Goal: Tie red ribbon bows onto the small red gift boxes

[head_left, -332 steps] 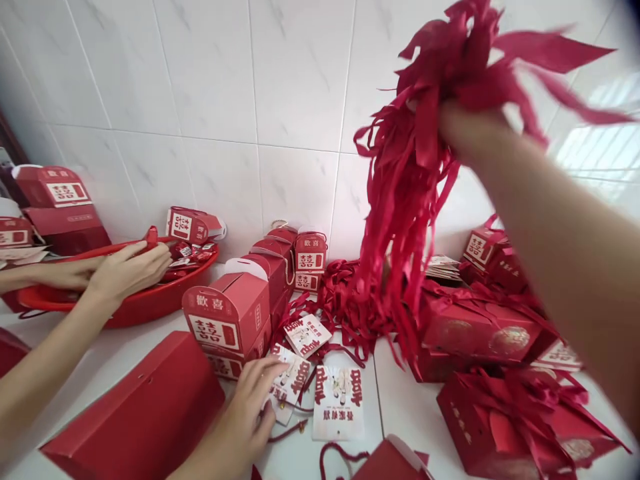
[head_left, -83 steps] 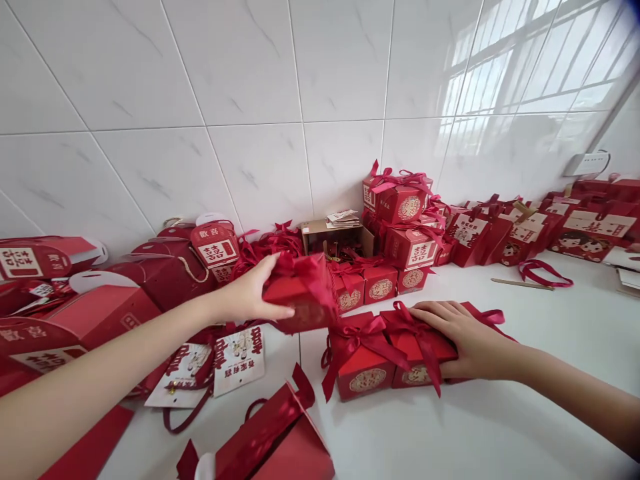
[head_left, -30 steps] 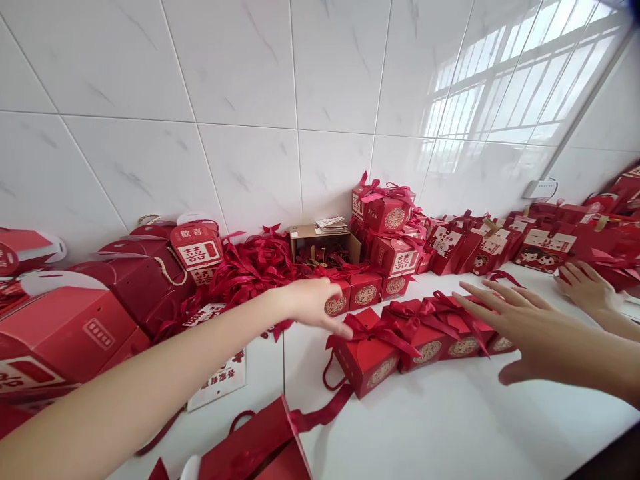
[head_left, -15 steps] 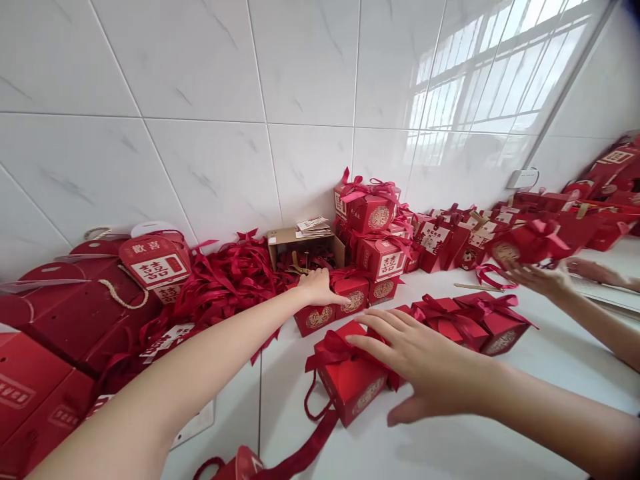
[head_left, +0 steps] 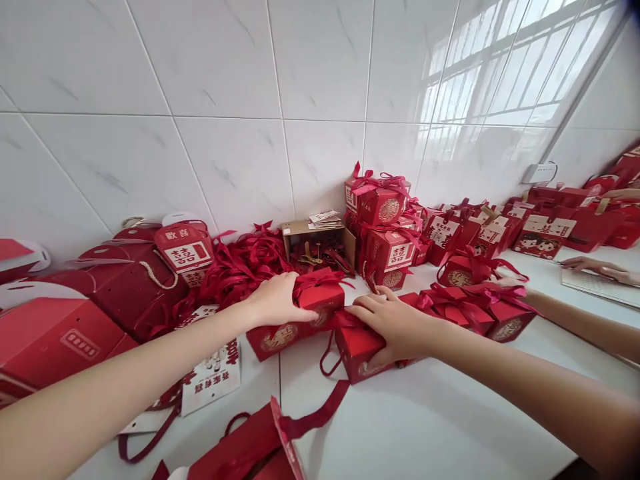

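My left hand (head_left: 277, 300) is clasped over a pair of red gift boxes (head_left: 280, 339) with gold round emblems, its thumb lying along the top of the rear one. My right hand (head_left: 393, 327) grips another red gift box (head_left: 357, 350) by its top and near side; a dark red cord loop hangs from that box's left end. Further right in the same row stand red boxes tied with ribbon bows (head_left: 515, 320). In the foreground lies a red box (head_left: 245, 443) with a loose ribbon (head_left: 320, 410).
Behind my hands are a pile of red ribbons (head_left: 250, 263), an open cardboard box (head_left: 347, 247) and stacked bow-tied boxes (head_left: 383, 207). Larger red boxes (head_left: 130, 287) crowd the left. Another person's hand (head_left: 510, 280) is by a red box at right; a further hand (head_left: 595, 267) rests beyond.
My right hand has come down onto its box, which now sits farther back. The boxes under my left hand have shifted left and nearer. The other person's raised box is now down on the table.
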`<state>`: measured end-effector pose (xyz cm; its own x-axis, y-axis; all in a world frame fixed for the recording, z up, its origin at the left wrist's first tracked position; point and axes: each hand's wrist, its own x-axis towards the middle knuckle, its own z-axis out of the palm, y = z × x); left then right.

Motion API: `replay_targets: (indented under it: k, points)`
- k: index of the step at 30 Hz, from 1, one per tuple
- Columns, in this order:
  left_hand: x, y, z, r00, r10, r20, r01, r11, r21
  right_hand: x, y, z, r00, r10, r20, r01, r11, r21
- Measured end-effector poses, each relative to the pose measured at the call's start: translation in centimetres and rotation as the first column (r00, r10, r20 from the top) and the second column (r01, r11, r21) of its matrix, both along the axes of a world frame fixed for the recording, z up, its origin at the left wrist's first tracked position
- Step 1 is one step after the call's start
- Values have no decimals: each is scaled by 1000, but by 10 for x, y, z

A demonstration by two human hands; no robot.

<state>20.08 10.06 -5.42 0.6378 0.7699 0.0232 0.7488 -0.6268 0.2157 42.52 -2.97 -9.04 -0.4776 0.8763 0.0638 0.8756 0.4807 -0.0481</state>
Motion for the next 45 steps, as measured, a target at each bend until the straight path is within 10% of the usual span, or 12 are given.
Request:
replay_targets:
  k: [10, 30, 37, 41, 45]
  points:
    - [-72, -35, -5, 995, -36, -93, 28, 996, -86, -4, -9, 3, 997, -73, -24, 72, 997, -35]
    - [-7, -64, -33, 989, -145, 37, 148, 983, -107, -27, -17, 16, 998, -48, 48, 45, 997, 60]
    - [-32, -48, 27, 981, -159, -115, 132, 968, -214, -69, -13, 35, 997, 75, -15, -73, 990, 124]
    - [-100, -68, 66, 962, 169, 214, -177, 984, 18, -103, 0, 35, 991, 127, -28, -123, 986, 116]
    - [-152, -115, 67, 873, 227, 431, -344, 914, 215, -136, 18, 22, 956, 267, 120, -277, 958, 77]
